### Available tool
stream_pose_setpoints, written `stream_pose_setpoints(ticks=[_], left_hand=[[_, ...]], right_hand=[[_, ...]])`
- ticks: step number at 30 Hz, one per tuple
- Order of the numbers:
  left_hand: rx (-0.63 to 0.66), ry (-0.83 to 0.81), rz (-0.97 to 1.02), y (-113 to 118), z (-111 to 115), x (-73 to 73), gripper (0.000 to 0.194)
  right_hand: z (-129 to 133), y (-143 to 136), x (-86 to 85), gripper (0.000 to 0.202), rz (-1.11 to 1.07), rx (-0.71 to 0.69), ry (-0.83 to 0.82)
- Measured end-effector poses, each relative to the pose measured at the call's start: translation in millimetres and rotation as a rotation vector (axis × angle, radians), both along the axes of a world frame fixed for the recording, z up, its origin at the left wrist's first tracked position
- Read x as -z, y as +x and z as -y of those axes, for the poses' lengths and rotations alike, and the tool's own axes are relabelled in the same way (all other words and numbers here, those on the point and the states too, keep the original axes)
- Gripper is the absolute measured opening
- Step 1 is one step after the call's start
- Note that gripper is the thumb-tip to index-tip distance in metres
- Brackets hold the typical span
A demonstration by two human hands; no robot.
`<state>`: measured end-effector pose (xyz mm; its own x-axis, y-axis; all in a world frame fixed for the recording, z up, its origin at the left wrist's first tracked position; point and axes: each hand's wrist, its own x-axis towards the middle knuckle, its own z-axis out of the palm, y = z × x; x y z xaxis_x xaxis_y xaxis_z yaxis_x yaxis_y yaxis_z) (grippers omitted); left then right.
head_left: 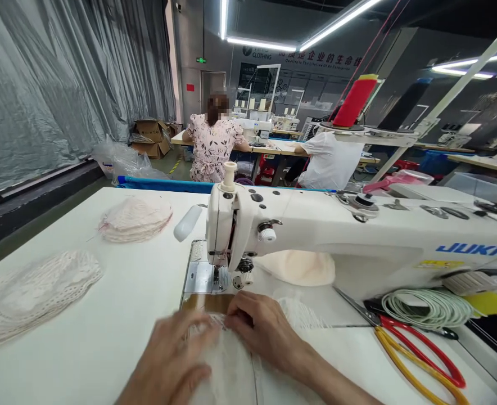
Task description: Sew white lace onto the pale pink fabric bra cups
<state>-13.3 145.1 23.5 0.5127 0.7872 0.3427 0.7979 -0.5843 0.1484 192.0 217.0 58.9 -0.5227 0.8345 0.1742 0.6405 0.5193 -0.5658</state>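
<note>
White fabric (pixel 227 363), red thread (pixel 355 101)

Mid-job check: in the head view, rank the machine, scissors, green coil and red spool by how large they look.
1. Machine
2. Scissors
3. Green coil
4. Red spool; it stands farther back, so its true rank is unsure.
</note>
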Motion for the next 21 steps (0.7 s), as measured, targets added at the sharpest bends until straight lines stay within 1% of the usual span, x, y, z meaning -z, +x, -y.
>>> stream_pose_setpoints(ticks=[2,3,4,6,7,8,12,16,19,21], left_hand=[[-0.153,-0.136,0.135,-2.6,-20.7,-11.4,0.046],[-0.204,-0.212,0.183,-2.0,-29.8,-16.8,0.042],[-0.241,-0.297,0.216,-0.6,-37.5,-21.7,0.034],[-0.261,-0.448,0.223,3.1,-48.2,-30.3,0.012],[-0.259,-0.504,0.221,4.7,-51.4,-34.0,0.01],[-0.255,-0.538,0.228,6.0,-53.6,-37.4,0.013],[-0.261,-0.605,0.278,8.2,-57.6,-48.6,0.012],[-0.265,-0.681,0.286,12.2,-63.7,-55.7,0.006],[-0.237,-0.681,0.281,15.1,-69.5,-54.6,0.016],[-0.237,-0.627,0.267,15.6,-72.2,-50.8,0.026]], right_hand=[[-1.5,2.7,-3.4,0.014,-0.039,0.021,-0.025],[-2.4,4.4,-5.2,0.014,-0.052,0.022,-0.039],[-3.2,6.1,-7.0,0.014,-0.065,0.018,-0.054],[-4.5,9.6,-10.1,0.014,-0.092,-0.004,-0.084],[-4.8,11.2,-11.3,0.014,-0.104,-0.019,-0.1],[-5.1,12.6,-12.3,0.013,-0.114,-0.028,-0.111],[-5.8,16.0,-13.0,0.012,-0.121,-0.017,-0.113],[-7.7,15.9,-7.9,0.015,-0.127,-0.013,-0.088],[-9.6,15.8,-2.1,0.016,-0.137,-0.03,-0.035],[-9.8,15.9,0.9,0.015,-0.124,-0.033,-0.006]])
